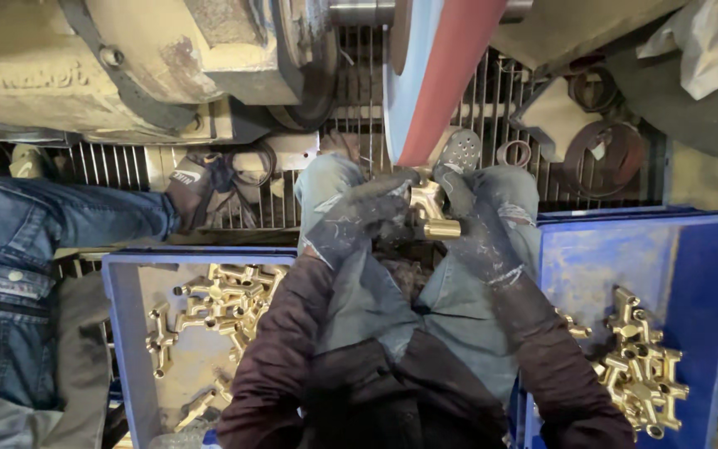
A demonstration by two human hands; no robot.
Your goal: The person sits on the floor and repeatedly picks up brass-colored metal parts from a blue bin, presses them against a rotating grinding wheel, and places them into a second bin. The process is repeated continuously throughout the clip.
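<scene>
Both my gloved hands, left (359, 218) and right (477, 224), fingers clamped on a brass fitting (430, 209), steady it against the sanding belt (446, 75).

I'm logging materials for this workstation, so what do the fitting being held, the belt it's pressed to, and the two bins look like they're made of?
The fitting, gripped by the gloved left hand and right hand, looks like brass: yellow-gold with a metallic shine. The belt seems to be abrasive cloth, matte reddish-brown with a pale blue back. The left bin and right bin look like blue plastic, scuffed and dusty, though painted metal is possible.
</scene>
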